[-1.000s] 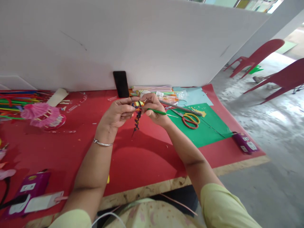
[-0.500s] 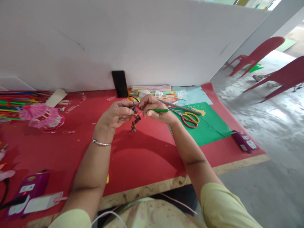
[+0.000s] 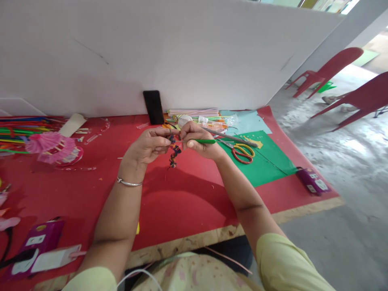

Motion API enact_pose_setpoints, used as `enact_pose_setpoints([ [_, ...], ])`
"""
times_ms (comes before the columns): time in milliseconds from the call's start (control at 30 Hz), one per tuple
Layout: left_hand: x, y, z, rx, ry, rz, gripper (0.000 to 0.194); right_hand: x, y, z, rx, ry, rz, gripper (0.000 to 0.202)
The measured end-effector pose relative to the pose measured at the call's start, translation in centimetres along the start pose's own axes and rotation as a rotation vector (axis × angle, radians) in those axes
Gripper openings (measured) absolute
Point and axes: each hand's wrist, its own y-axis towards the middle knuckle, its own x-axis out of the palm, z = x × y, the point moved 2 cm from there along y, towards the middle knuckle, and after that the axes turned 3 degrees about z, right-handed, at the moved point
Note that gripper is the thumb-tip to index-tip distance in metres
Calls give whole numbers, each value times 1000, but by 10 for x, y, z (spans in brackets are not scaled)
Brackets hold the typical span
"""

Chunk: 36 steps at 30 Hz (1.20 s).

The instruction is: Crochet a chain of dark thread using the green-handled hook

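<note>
My left hand [image 3: 148,144] pinches the top of a small crocheted strip [image 3: 174,155], dark with orange flecks. The strip hangs below the fingertips in a curl, and a thin tail dangles from its lower end. In my right hand [image 3: 198,139] is a crochet hook with a green handle [image 3: 206,141]; its thin metal shaft points left to the strip. Both hands are close together above the red table covering. Fingers hide the hook's tip and the topmost stitches.
Scissors with red and yellow handles [image 3: 243,153] lie on a green sheet [image 3: 266,161], near a grey stem-like strand [image 3: 233,136]. A black phone [image 3: 153,107] leans on the white partition. Pink pleated paper [image 3: 54,147] is at left. Purple boxes [image 3: 313,180] sit at both sides.
The hanging strip has swung slightly right, and its tail shows more clearly. Both hands keep nearly the same place and grip.
</note>
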Motion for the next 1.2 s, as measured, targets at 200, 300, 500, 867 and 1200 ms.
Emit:
enact_pose_setpoints([
  [200, -4, -3, 5, -7, -17, -16, 40, 4, 0, -8, -44, -174, 5, 50],
  [300, -5, -3, 5, -20, 2, -15, 39, 1, 1, -12, -43, -274, -43, 52],
  [500, -3, -5, 6, -13, 32, -1, 35, 0, 3, -14, -31, -148, -53, 53],
  [867, -5, 0, -1, -9, -6, 32, 36, -1, 2, -9, -77, -76, -31, 40],
  [1200, -7, 0, -1, 52, 42, 9, 53, -3, 5, -18, -71, -58, -35, 40],
])
